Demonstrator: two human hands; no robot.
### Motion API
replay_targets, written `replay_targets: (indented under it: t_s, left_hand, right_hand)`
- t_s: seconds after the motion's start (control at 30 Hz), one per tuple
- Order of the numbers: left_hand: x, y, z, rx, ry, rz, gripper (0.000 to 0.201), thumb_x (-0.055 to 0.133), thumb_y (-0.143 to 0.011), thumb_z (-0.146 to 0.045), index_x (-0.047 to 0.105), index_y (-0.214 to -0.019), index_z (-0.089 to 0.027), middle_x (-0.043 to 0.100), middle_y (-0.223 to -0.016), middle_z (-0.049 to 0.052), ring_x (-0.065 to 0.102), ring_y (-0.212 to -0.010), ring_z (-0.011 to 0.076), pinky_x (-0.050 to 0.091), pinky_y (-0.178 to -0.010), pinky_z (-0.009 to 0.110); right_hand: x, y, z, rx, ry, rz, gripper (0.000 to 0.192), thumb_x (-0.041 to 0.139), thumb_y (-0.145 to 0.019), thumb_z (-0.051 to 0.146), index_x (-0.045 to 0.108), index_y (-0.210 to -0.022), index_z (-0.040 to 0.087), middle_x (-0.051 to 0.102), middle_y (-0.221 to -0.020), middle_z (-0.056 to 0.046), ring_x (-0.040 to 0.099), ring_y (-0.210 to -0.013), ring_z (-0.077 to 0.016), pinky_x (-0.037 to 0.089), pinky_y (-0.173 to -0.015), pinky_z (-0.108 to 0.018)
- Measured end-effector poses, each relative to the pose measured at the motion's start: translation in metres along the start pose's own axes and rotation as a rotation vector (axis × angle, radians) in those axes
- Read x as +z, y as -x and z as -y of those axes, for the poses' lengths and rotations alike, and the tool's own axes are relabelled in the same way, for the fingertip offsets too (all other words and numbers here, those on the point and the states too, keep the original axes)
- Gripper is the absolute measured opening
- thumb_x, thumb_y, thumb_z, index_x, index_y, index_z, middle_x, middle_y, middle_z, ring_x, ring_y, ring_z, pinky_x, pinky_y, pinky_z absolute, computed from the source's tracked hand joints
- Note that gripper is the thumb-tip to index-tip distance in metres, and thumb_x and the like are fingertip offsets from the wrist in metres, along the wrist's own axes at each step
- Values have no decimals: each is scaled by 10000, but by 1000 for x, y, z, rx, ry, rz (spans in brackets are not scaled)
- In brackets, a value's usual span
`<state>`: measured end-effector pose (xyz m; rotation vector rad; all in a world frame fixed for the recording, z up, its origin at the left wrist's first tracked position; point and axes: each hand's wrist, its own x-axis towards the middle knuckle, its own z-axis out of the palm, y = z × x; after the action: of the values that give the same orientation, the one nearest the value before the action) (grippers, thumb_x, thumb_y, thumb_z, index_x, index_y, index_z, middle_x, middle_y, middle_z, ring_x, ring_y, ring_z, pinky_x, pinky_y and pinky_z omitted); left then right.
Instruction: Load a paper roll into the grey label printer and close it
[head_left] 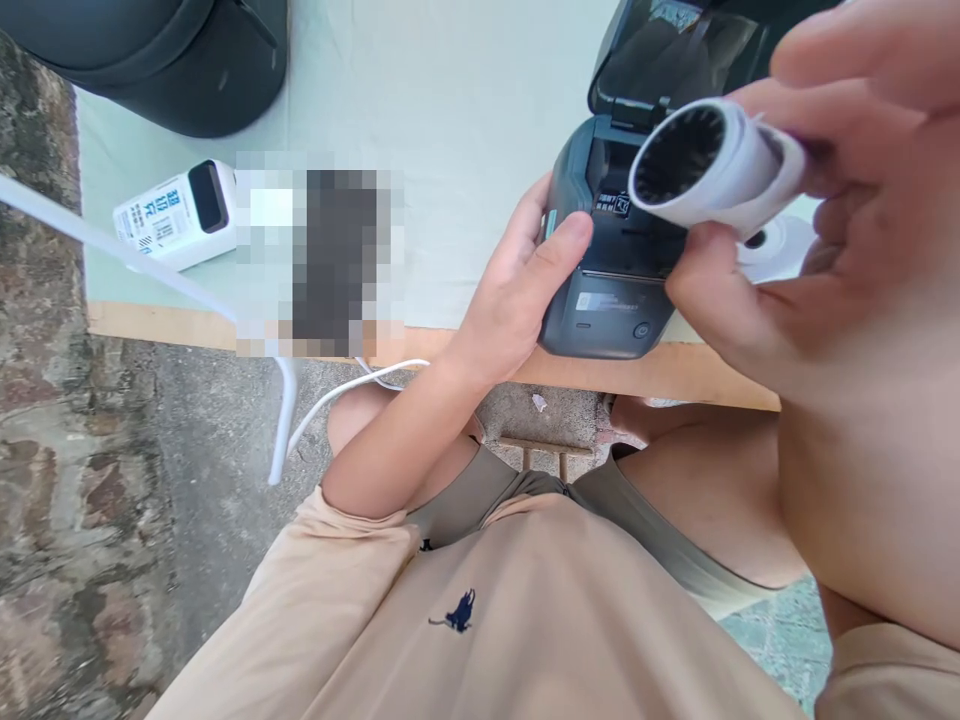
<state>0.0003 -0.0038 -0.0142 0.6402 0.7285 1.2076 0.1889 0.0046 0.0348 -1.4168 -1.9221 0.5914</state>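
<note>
A: What is the right hand [832, 230] doing?

B: It is raised close to the camera, above the table's near edge, fingers and thumb closed around a white paper roll [716, 165]. The roll's open core faces the camera, dark and ribbed inside.

A: And the left hand [517, 290]?

B: It is curled against the left side of the dark grey printer [611, 300], thumb across the front corner, fingers round the side. It grips the body rather than resting flat.

A: Where is the printer?

B: On the pale green table [450, 110], right at the wooden front edge. Its lid [667, 50] stands open at the back, and the roll is just in front of the open bay, not inside it.

A: Anything else nearby?

B: A second white roll [776, 245] lies on the table behind the right hand, partly hidden. To the left there is a small white device [176, 215] with a dark panel, and beside it a blurred patch I cannot make out. A black bag [172, 60] sits at the far left corner. A white cable [330, 400] hangs off the table edge over the stone ground.
</note>
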Motion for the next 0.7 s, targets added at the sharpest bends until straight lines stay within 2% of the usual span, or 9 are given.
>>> replay_targets:
  t_s: [0.1, 0.17, 0.27, 0.33, 0.43, 0.5, 0.6, 0.7]
  left_hand:
    - [-5, -2, 3, 24, -7, 52, 213, 732, -1038, -464, 762, -1187, -314, 758, -1403, -27, 633, -1497, 253, 528, -1256, 317]
    - [-8, -2, 5, 26, -13, 48, 267, 750, -1024, -495, 752, -1216, -310, 754, -1411, -20, 620, -1513, 261, 516, -1270, 321]
    - [-9, -3, 6, 26, -60, 21, 322, 757, -1013, -519, 745, -1249, -302, 766, -1353, -1, 593, -1541, 278, 522, -1271, 339]
    - [-10, -3, 7, 39, -81, 28, 325, 753, -1016, -503, 741, -1271, -301, 768, -1316, 3, 588, -1547, 282, 536, -1259, 349]
    - [-12, -5, 8, 54, -79, 60, 331, 736, -1027, -501, 725, -1282, -290, 754, -1358, 6, 604, -1531, 284, 544, -1252, 359]
    - [-13, -7, 8, 51, -80, 69, 360, 730, -1030, -527, 712, -1288, -277, 744, -1391, 15, 611, -1524, 286, 536, -1262, 366]
    - [-12, -7, 7, 54, -84, 66, 382, 747, -1014, -552, 704, -1265, -268, 745, -1399, 25, 616, -1514, 294, 536, -1259, 370]
    - [-12, -5, 5, 42, -110, 54, 408, 769, -995, -576, 688, -1247, -266, 735, -1430, 25, 604, -1521, 301, 536, -1259, 374]
  right_hand:
    - [4, -6, 6, -167, 331, -44, 479, 576, -910, 409, 698, -1342, 240, 759, -1186, -36, 745, -1055, -233, 563, -826, -423]
    - [6, -6, 5, -242, 434, -78, 457, 522, -922, 325, 697, -1334, 234, 770, -1173, -15, 751, -1039, -204, 535, -798, -383]
    - [7, -4, 2, -328, 461, -76, 409, 492, -936, 236, 704, -1282, 283, 756, -1294, 23, 742, -1144, -174, 527, -830, -329]
    - [8, -3, 0, -348, 480, -96, 392, 477, -973, 252, 716, -1280, 293, 753, -1291, 10, 731, -1145, -170, 507, -812, -308]
    - [11, -8, 1, -342, 557, -151, 389, 442, -1043, 341, 763, -1256, 284, 792, -1138, -18, 748, -992, -168, 438, -738, -315]
    - [11, -13, 3, -302, 607, -160, 404, 417, -1058, 392, 798, -1072, 257, 798, -995, -38, 752, -896, -184, 391, -704, -340]
    - [9, -18, 4, -272, 616, -92, 312, 502, -994, 410, 755, -935, 238, 791, -918, -64, 768, -898, -241, 404, -695, -368]
    - [5, -18, 1, -328, 496, 15, 157, 586, -929, 328, 710, -965, 238, 818, -1049, -47, 792, -993, -259, 457, -702, -365]
